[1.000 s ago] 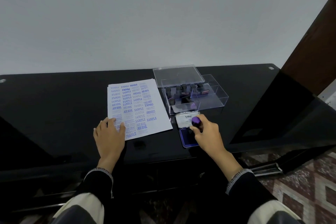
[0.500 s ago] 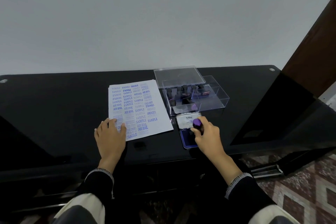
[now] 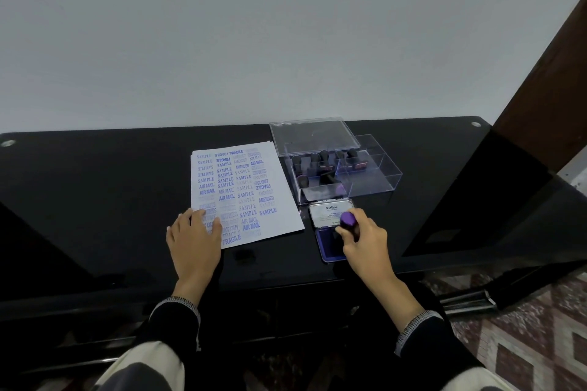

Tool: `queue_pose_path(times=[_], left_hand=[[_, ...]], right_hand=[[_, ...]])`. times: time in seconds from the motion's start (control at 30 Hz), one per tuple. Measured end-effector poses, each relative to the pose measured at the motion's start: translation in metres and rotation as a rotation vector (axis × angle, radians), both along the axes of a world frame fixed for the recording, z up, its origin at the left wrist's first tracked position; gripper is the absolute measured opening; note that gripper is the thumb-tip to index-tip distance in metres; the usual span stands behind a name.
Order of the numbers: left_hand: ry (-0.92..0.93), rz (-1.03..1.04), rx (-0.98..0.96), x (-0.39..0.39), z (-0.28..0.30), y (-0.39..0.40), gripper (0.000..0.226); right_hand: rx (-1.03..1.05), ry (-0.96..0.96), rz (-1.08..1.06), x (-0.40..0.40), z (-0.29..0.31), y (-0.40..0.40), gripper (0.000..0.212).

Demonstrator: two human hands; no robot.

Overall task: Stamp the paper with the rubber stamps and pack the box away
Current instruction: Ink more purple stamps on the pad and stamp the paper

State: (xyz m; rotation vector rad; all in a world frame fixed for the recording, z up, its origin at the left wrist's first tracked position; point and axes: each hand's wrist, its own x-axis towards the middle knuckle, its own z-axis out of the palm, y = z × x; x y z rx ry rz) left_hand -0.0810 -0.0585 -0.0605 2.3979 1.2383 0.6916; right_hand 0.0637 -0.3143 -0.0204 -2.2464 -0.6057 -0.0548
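Note:
A white paper point(image 3: 244, 190) covered with blue stamped words lies on the black table point(image 3: 95, 200). My left hand point(image 3: 194, 240) rests flat on the sheet's near left corner. My right hand point(image 3: 365, 244) grips a purple-topped rubber stamp point(image 3: 348, 220) and holds it down on the blue ink pad point(image 3: 328, 244), whose open lid point(image 3: 327, 213) lies just behind. Beyond the pad stands a clear plastic box point(image 3: 374, 174) with several dark stamps point(image 3: 324, 160) in its left part. Its clear lid point(image 3: 313, 135) lies behind it.
A grey wall rises behind the table. A dark wooden panel point(image 3: 546, 89) stands at the far right, with a black glossy surface point(image 3: 495, 200) below it. Patterned floor tiles point(image 3: 524, 336) show at the lower right. The table's front edge runs just under my wrists.
My right hand with the stamp has stayed over the ink pad, shifting only slightly. My left hand has kept its place on the paper.

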Motion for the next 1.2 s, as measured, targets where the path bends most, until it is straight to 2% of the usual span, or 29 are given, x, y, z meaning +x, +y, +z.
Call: queue_pose_path(times=[0.13,0.37,0.5,0.73,0.93,1.13,1.2], left_hand=[[0.002,-0.001,0.001,0.001,0.000,0.000,0.040],[0.000,0.000,0.006,0.000,0.000,0.000,0.040],[-0.004,0.000,0.004,0.001,0.000,0.001,0.040],[0.001,-0.001,0.007,0.001,0.000,0.001,0.040],[-0.009,0.000,0.010,0.000,-0.002,0.001,0.039],[-0.015,-0.005,0.012,0.001,-0.002,0.001,0.039],[-0.012,-0.005,0.005,0.001,-0.002,0.001,0.040]], right_hand=[[-0.001,0.028,0.007,0.004,0.003,0.000,0.024],[-0.103,-0.032,-0.017,-0.006,0.005,0.004,0.026],[-0.091,-0.075,-0.016,-0.011,0.004,0.004,0.026],[-0.015,0.013,-0.039,-0.004,0.000,0.003,0.024],[-0.070,-0.061,-0.040,-0.013,0.000,0.003,0.024],[-0.133,0.000,0.003,-0.004,0.010,0.004,0.024],[-0.095,0.032,0.034,-0.002,0.015,0.007,0.023]])
